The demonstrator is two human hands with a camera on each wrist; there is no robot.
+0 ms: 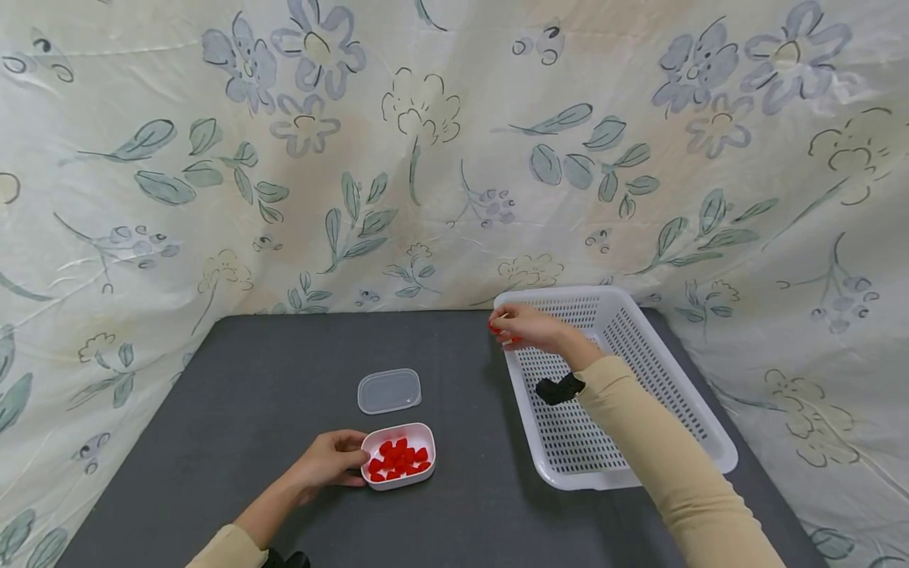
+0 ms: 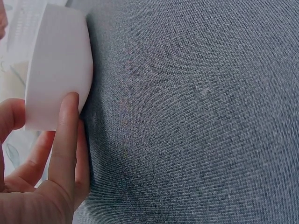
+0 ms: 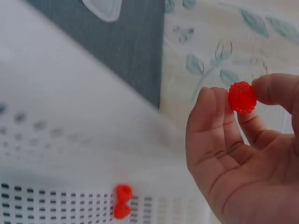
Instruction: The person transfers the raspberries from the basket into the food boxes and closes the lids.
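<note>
Over the far-left corner of the white basket (image 1: 699, 442), right hand (image 1: 529, 327) pinches one red raspberry (image 3: 242, 97) between thumb and fingertip; two more lie inside. Near centre, left hand (image 1: 328, 459) grips the small white tub (image 1: 426, 442) of berries; fruit looks light, soft, crushable, so hold gently by its sides.

Beige long sleeves on both arms; bare hands; black strap at right wrist (image 1: 560, 389).

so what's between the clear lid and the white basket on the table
Nothing: in the head view the stretch between the lid and the basket is bare dark grey tabletop. The tub of red berries sits nearer, below the lid.
</note>
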